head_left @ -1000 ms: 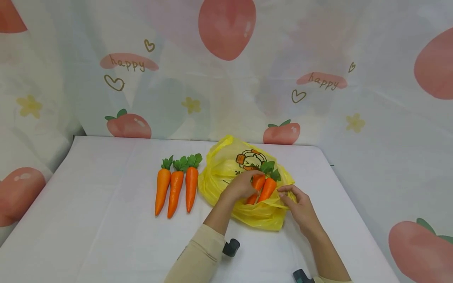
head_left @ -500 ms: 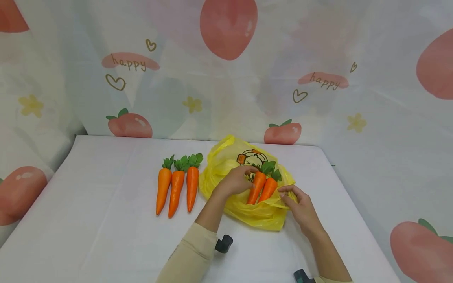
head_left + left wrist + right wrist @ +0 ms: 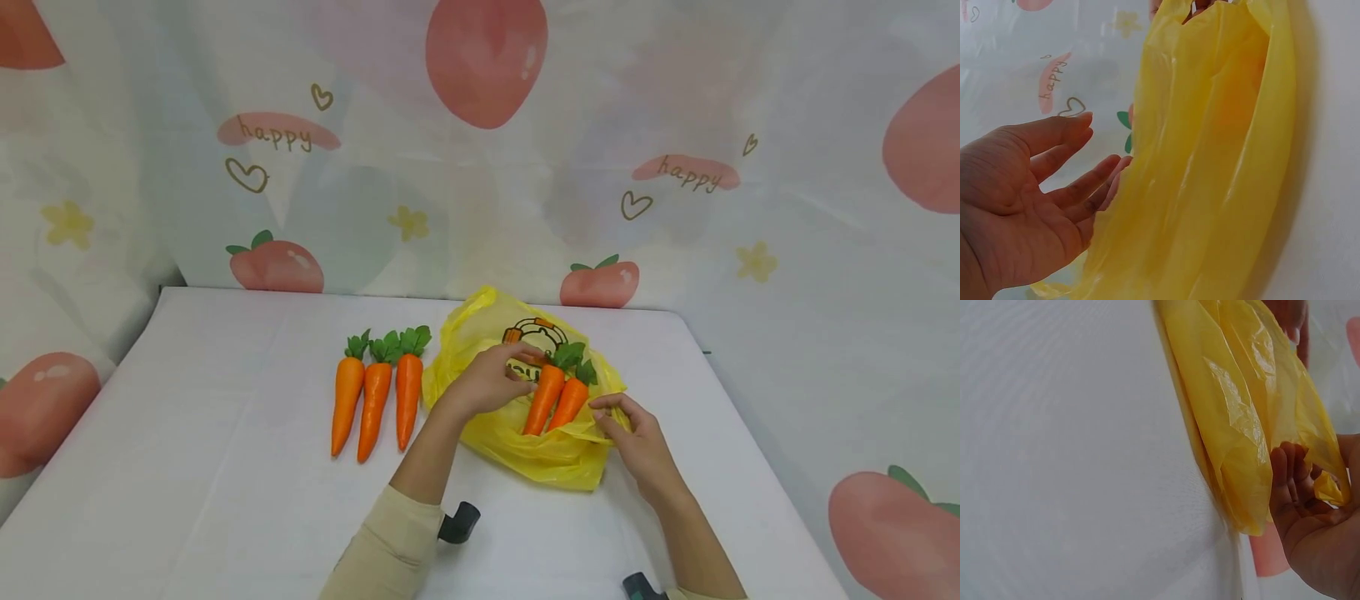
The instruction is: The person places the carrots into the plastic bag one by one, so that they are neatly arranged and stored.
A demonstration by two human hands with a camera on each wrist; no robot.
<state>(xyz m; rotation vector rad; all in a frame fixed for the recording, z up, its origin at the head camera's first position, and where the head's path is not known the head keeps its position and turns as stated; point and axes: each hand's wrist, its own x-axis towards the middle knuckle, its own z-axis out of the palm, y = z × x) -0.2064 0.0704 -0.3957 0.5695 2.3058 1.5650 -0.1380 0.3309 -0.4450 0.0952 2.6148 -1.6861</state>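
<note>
Three carrots [image 3: 374,410] lie side by side on the bench [image 3: 247,467], long axes running away from the person, leaves at the far end, just left of the yellow bag [image 3: 536,462]. That row is to the left of the left grip [image 3: 491,379], the nearer one, whose loose fingers hold nothing above the bag. Just right of it, two more carrots [image 3: 545,400] slant in the bag's mouth; beyond them, the right grip [image 3: 637,437] pinches its edge.

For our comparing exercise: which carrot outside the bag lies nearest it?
The rightmost loose carrot; the other two lie farther from the bag.
</note>
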